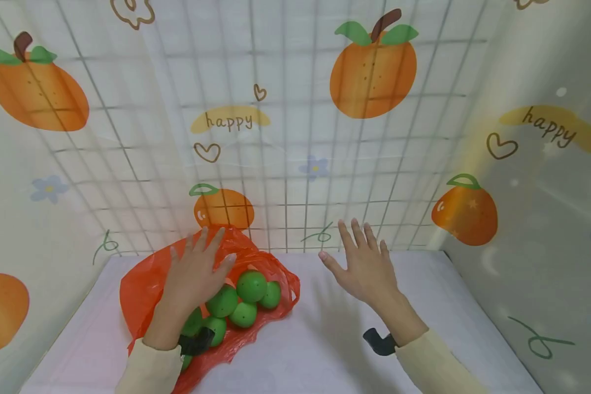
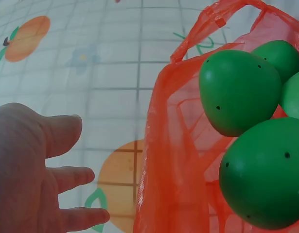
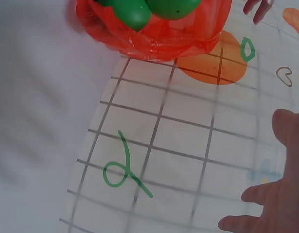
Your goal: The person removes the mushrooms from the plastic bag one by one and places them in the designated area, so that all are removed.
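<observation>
Several round green balls or fruits [image 1: 251, 285] with small dark dots lie in an open red plastic bag [image 1: 143, 284] on the left of the table. My left hand [image 1: 194, 276] hovers over the bag with its fingers spread, holding nothing; it covers part of the bag and some green rounds. In the left wrist view a bag handle loop [image 2: 207, 29] stands up beside the green rounds [image 2: 239, 92]. My right hand [image 1: 366, 268] is raised over the table to the right of the bag, fingers spread, apart from everything.
The pale table [image 1: 320, 350] meets a fabric backdrop [image 1: 285, 142] printed with oranges and a grid at the back. Similar fabric walls stand on the left and right [image 1: 537, 235]. Dark straps [image 1: 380, 342] sit at both wrists.
</observation>
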Demonstrator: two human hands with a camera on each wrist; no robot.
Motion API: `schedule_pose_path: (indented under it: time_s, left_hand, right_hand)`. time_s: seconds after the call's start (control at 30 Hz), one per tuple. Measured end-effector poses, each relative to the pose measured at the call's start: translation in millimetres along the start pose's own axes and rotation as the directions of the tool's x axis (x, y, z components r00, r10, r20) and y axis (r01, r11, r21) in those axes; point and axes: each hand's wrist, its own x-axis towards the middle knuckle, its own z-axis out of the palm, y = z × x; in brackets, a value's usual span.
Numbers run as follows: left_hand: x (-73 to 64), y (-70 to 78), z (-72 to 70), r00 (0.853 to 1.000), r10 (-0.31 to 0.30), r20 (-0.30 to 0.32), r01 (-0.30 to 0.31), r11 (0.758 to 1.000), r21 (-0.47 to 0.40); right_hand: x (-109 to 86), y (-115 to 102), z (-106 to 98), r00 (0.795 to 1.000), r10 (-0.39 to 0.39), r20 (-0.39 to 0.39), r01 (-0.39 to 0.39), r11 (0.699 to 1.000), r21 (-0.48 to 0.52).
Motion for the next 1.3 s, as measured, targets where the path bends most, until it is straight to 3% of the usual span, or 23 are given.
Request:
schedule_pose_path:
  time_s: [0.47, 0.83, 1.3]
  left_hand:
    - [-38.8, -22.5, -15.9, 0.998, 0.023, -0.063, -0.03, 0.993, -0.115]
    - [-68.2, -39.5, -23.4, 0.998, -0.002, -0.064, -0.013, 0.974, -0.228]
    - [-93.7, -54.1, -24.5, 0.999, -0.029, -0.042, 0.016, 0.961, -0.276]
  right_hand:
    - [-7.8, -26, 11, 0.999, -0.036, -0.026, 0.038, 0.992, 0.116]
    - [-15.2, -47, 23, 0.999, -0.045, -0.013, 0.047, 0.971, 0.235]
    - [-16.7, -70, 37, 0.998, -0.059, -0.012, 0.06, 0.932, 0.357]
